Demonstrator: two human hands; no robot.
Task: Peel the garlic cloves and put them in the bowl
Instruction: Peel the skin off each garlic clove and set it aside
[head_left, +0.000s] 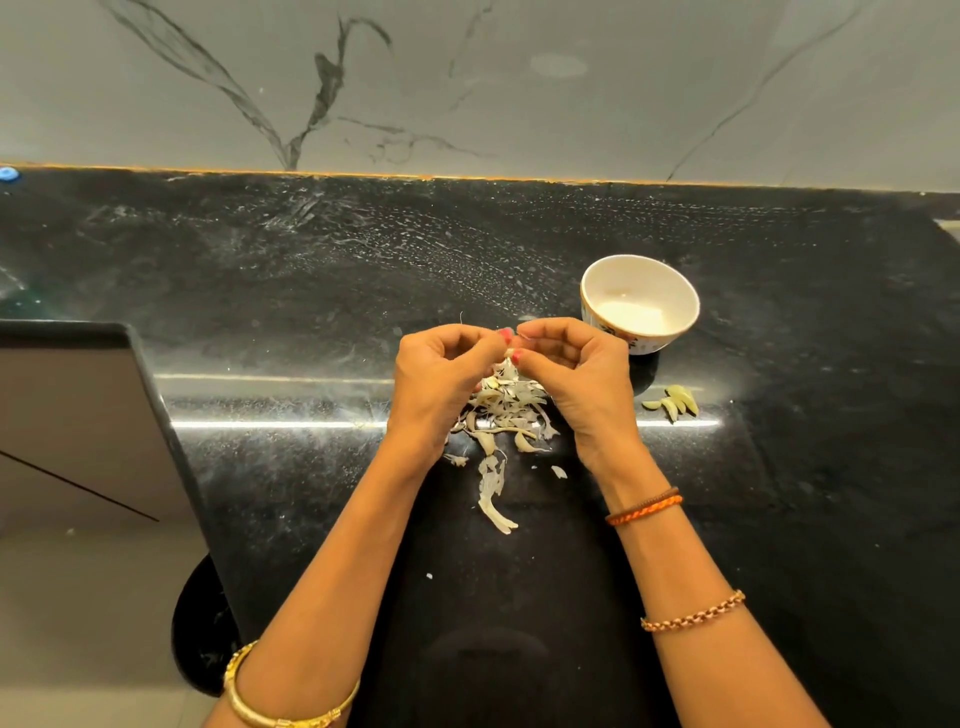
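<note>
Head view: both hands are raised together over the middle of the black counter (260, 291), well back from its near edge. A garlic clove (509, 355) is pinched between the curled fingertips of the left hand (441, 379) and the right hand (582, 379); only a small pale bit of it is seen between the red-painted nails. A heap of papery skins (506, 415) is spread on the counter directly under the hands, with a longer strip (493, 493) trailing toward the near edge. A white bowl (640, 301) is set just beyond the right hand, toward the back wall (467, 78); its contents cannot be made out. A few peeled cloves (672, 402) are laid on the counter to the right of the right hand, near the bowl but outside it. Bangles are worn on both forearms.
</note>
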